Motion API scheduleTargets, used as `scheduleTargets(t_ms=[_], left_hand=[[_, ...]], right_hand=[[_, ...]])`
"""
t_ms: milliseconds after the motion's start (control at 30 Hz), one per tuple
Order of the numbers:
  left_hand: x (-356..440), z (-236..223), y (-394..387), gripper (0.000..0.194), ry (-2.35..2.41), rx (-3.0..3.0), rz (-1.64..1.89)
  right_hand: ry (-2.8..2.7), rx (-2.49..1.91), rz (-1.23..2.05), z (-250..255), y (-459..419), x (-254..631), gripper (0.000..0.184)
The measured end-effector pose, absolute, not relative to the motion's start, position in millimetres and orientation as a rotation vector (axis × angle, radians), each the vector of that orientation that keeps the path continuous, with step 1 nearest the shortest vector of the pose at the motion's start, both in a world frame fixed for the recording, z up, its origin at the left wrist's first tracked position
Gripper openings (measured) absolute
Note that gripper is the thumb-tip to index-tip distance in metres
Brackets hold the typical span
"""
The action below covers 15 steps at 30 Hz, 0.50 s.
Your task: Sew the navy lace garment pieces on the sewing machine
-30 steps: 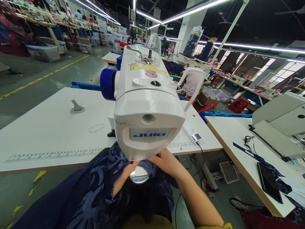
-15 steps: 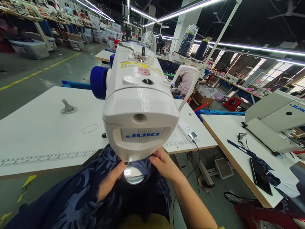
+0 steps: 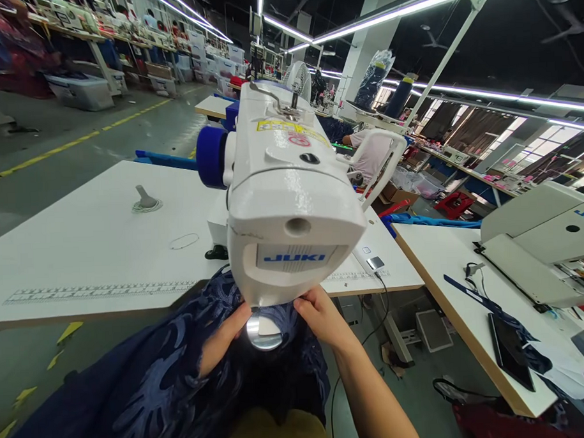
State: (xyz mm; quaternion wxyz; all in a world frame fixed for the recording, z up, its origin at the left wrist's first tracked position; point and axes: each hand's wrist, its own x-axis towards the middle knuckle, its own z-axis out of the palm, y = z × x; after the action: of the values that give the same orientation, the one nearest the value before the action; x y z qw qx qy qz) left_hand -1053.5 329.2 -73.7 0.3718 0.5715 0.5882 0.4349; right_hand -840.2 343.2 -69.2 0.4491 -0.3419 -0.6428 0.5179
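Note:
A white JUKI sewing machine (image 3: 296, 200) fills the middle of the head view, its end towards me. Under its head, dark navy patterned fabric (image 3: 154, 383) wraps round a shiny metal cylinder end (image 3: 264, 332) and hangs down over my lap to the left. My left hand (image 3: 226, 333) pinches the fabric just left of the cylinder, partly covered by its folds. On the right side of the cylinder, my right hand (image 3: 319, 314) grips the fabric between thumb and fingers. The needle area is hidden behind the machine head.
A ruler strip (image 3: 98, 291) runs along the front edge of the white table (image 3: 82, 239). A grey hook-like piece with cord (image 3: 146, 200) lies farther back. To the right, another table holds a second machine (image 3: 537, 249) and a black phone (image 3: 511, 352). A person (image 3: 369, 155) sits beyond.
The view swung right, then back left. My left hand has slid slightly out to the left of the cylinder and shows more; my right hand stays on the fabric, slightly farther right.

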Motion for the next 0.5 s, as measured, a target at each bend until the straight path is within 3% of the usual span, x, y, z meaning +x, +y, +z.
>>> scheduleTargets(t_ms=[267,500], left_hand=[[-1056.0,-93.9,343.1,0.047,1.562,1.420,1.150],[-1053.6,-99.9,355.5,0.041,1.594,1.416,0.944]], right_hand=[[-1.593,-0.845,1.276,-69.0,343.8,-840.2,0.015],[-1.598,-0.892,1.251,-67.3,343.0,-840.4,0.012]])
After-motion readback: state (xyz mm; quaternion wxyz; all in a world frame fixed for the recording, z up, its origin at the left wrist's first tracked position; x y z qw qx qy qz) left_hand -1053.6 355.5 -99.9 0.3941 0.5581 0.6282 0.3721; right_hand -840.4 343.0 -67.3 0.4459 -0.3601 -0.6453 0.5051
